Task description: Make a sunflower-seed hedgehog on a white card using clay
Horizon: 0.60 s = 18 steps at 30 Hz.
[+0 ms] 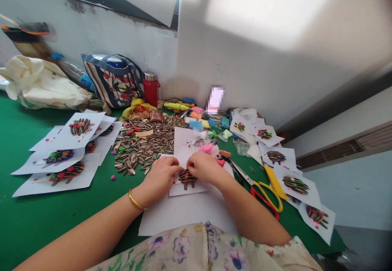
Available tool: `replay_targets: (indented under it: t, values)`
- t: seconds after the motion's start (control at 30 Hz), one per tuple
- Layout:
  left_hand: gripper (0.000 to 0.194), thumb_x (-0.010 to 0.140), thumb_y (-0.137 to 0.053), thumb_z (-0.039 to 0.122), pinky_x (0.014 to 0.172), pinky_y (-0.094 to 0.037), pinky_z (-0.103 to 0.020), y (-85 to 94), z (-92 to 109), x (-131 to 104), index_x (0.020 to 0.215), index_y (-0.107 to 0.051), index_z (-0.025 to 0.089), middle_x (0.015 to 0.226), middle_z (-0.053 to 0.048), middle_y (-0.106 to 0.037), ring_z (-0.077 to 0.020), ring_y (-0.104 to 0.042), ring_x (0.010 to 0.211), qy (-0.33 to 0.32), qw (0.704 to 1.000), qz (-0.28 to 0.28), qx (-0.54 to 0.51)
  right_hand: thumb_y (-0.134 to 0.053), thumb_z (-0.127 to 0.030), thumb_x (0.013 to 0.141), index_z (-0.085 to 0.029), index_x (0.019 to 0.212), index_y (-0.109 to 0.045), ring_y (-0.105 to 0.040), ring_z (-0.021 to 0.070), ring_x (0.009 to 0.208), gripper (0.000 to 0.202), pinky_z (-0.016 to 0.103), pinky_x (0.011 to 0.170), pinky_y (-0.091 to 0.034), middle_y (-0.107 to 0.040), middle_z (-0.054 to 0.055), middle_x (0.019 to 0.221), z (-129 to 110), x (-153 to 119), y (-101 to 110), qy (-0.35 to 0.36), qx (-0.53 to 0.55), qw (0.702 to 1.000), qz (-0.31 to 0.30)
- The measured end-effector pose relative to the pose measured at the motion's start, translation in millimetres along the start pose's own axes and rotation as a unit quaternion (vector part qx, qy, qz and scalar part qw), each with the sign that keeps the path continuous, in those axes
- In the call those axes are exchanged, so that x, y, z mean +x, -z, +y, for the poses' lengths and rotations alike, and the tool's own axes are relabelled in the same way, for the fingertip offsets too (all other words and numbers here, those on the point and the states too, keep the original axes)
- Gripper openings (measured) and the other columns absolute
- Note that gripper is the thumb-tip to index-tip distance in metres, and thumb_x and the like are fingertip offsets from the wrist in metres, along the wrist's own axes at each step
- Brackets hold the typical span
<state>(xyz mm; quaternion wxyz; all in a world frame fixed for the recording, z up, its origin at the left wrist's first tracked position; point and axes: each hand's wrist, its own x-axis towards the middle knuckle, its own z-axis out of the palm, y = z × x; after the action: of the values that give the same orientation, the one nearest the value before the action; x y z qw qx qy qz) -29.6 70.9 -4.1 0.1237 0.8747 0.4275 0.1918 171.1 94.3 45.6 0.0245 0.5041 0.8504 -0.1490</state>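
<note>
A white card (197,188) with a small animal figure of striped sunflower seeds (187,178) lies in front of me on larger white paper (186,213). My left hand (162,176), with a gold bangle on its wrist, rests at the card's left edge, fingers bent and tips pressed together. Over the figure's upper right, my right hand (206,167) is closed in a pinch. Whatever either hand has between its fingertips is hidden or too small to name. Pink clay (206,148) sits just beyond the right hand.
Loose sunflower seeds (147,140) are heaped behind my left hand. Finished seed cards lie left (65,152) and right (301,187). Yellow-handled scissors (269,193) and red-handled scissors (265,203) lie beside my right forearm. A red bottle (150,89) and striped bag (114,81) stand behind.
</note>
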Motion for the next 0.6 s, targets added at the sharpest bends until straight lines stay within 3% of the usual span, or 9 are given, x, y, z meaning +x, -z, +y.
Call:
replay_targets:
  t: [0.6]
  values:
    - [0.041, 0.081, -0.052, 0.005, 0.087, -0.04, -0.038, -1.1, -1.4, -0.3, 0.104, -0.073, 0.032, 0.106, -0.005, -0.063, -0.0229, -0.054, 0.101, 0.0, 1.0, -0.002, 0.008, -0.057, -0.019, 0.083, -0.022, 0.087, -0.075, -0.061, 0.0165, 0.077, 0.019, 0.024, 0.062, -0.035, -0.073, 0.004, 0.086, 4.5, -2.9, 1.4, 0.019, 0.008, 1.0, 0.006]
